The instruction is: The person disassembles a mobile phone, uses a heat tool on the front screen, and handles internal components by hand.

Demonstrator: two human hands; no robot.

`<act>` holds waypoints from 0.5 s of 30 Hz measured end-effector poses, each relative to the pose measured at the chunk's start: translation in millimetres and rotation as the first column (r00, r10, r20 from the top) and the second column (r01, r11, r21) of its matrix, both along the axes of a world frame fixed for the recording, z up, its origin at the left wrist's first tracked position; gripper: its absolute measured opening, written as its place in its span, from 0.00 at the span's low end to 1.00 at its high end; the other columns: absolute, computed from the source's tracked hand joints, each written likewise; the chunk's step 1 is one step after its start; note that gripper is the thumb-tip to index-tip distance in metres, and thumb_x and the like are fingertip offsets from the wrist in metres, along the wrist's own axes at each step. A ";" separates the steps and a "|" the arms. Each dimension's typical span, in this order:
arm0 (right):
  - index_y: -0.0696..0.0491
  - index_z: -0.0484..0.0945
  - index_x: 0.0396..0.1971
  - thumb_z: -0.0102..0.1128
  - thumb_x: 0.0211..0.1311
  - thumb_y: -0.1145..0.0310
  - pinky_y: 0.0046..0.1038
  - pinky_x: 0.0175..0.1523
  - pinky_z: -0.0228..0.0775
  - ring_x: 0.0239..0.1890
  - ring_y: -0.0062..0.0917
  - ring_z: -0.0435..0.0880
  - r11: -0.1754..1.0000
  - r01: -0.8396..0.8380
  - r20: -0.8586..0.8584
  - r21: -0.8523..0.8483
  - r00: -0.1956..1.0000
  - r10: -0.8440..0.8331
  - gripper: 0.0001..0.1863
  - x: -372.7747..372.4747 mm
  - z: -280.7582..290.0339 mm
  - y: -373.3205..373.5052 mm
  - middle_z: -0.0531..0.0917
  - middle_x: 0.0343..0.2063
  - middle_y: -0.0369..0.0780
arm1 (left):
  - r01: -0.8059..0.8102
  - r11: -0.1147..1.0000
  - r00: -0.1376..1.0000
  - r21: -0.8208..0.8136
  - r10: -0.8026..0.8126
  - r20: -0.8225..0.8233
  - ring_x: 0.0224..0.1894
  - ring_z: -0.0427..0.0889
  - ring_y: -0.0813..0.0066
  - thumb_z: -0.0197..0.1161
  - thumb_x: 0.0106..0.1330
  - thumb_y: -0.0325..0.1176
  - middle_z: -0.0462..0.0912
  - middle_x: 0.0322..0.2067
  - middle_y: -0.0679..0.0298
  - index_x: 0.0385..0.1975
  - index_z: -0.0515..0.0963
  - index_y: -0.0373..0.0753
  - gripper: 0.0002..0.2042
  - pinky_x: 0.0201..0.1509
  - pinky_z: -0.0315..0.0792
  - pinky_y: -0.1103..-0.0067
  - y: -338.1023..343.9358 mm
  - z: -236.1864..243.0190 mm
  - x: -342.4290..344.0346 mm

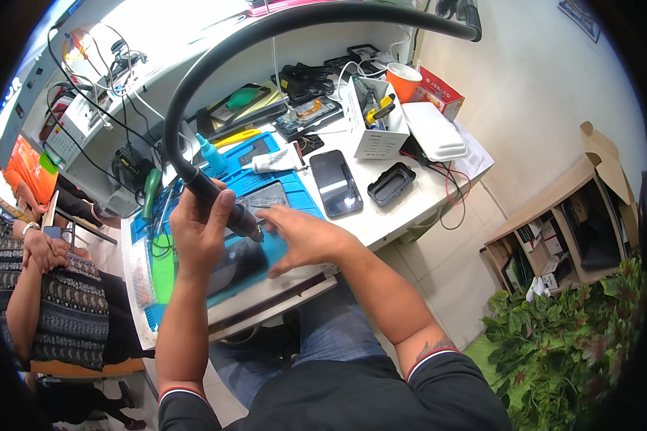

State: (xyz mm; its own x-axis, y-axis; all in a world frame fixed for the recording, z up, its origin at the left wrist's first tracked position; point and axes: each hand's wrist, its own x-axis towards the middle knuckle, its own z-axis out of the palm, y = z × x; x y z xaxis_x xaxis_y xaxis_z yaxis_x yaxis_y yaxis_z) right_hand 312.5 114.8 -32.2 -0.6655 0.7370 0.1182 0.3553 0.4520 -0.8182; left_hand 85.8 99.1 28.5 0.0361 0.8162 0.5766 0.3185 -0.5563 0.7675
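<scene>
My left hand [199, 228] is wrapped round the black handle of a hot-air gun [212, 190], which hangs on a thick black hose [171, 108]. The metal nozzle [254, 234] points down and to the right. My right hand [303, 237] is beside the nozzle, fingers curved and apart, its fingertips close to it; whether they touch I cannot tell. Below both hands a dark phone [239, 264] lies on the blue work mat [295, 188], partly hidden by them. Just beyond lies a grey phone-shaped part [266, 197].
A black phone [336, 183] and a black tray [392, 184] lie right of the mat. Behind stand a white tool box [378, 140], an orange cup [404, 80] and a white container [434, 131]. A glue tube [277, 159] is on the mat. Another person's hands [44, 246] are at left.
</scene>
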 end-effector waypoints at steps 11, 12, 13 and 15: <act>0.62 0.65 0.79 0.96 0.41 0.56 0.38 0.72 0.76 0.65 0.43 0.83 0.999 0.014 0.031 -0.040 0.999 -0.013 0.66 1.1 6.6 -4.2 0.81 0.60 0.48 | 0.046 0.995 0.997 -0.086 -0.041 0.062 0.39 0.82 0.83 0.76 0.79 0.35 0.85 0.36 0.66 0.48 0.83 0.32 0.13 0.45 0.77 0.82 -17.2 3.8 4.7; 0.62 0.65 0.79 0.96 0.41 0.56 0.38 0.72 0.76 0.65 0.43 0.83 0.999 0.015 0.032 -0.039 0.999 -0.014 0.66 1.2 7.1 -4.6 0.81 0.60 0.48 | 0.046 0.996 0.997 -0.080 -0.041 0.059 0.38 0.82 0.84 0.76 0.79 0.35 0.85 0.36 0.66 0.48 0.83 0.32 0.13 0.44 0.77 0.82 -17.4 2.7 3.8; 0.62 0.65 0.79 0.96 0.41 0.56 0.39 0.72 0.76 0.65 0.43 0.83 0.999 0.015 0.033 -0.038 0.999 -0.014 0.66 1.1 7.5 -4.8 0.81 0.60 0.48 | 0.045 0.996 0.998 -0.075 -0.041 0.055 0.38 0.82 0.84 0.76 0.79 0.35 0.85 0.36 0.66 0.48 0.83 0.32 0.13 0.44 0.77 0.82 -16.7 1.0 2.8; 0.59 0.66 0.80 0.97 0.41 0.54 0.37 0.65 0.78 0.58 0.39 0.82 1.000 0.016 0.002 0.003 1.000 -0.016 0.66 0.1 -4.7 -1.7 0.81 0.59 0.47 | 0.046 0.996 0.998 -0.075 -0.042 0.051 0.38 0.82 0.84 0.76 0.78 0.35 0.86 0.35 0.67 0.48 0.83 0.32 0.13 0.44 0.77 0.82 -17.4 1.4 2.3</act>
State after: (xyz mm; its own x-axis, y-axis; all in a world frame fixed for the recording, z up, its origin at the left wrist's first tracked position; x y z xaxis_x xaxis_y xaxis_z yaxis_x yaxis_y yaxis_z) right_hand 312.6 113.2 -36.9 -0.6538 0.7472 0.1192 0.3639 0.4486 -0.8163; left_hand 88.1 81.7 29.9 0.0460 0.8561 0.5147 0.2554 -0.5082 0.8225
